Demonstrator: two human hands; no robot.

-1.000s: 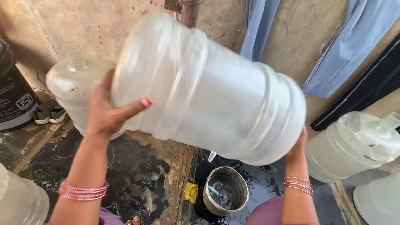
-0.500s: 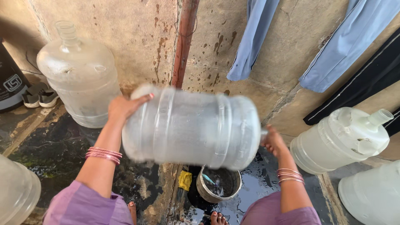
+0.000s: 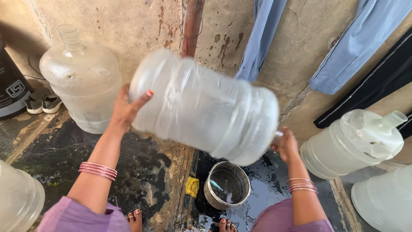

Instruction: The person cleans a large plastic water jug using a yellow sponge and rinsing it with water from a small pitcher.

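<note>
Item: large clear plastic water jar [image 3: 206, 109], ribbed, held in the air lying on its side, tilted so that the base end points up and to the left and the neck end points down and to the right; outline blurred. Position: above wet ground, in front of a stained plaster wall [image 3: 141, 21] and a rusty upright pipe [image 3: 192, 23].

Left hand [image 3: 124, 111]: palm flat against the base end of the jar, fingers spread, thumb with red nail lying across the plastic; pink bangles [image 3: 98, 170] on the forearm.

Right hand [image 3: 285, 144]: closed around the neck end of the jar, the grip itself mostly hidden behind the jar's shoulder; bangles on this wrist too.

Below the jar: round steel pot [image 3: 227, 184] on the wet floor, something small and blue inside it; yellow scrubbing pad [image 3: 192, 187] just beside the pot on its left. Bare toes of the person show at the lower edge, with purple sleeves at both bottom corners.

Nearby: second clear jar [image 3: 81, 79] standing upright against the wall to the left; grey sandals [image 3: 43, 103] beside it; white jar [image 3: 354, 141] leaning tilted at right; light blue cloths [image 3: 360, 43] hanging on the wall
</note>
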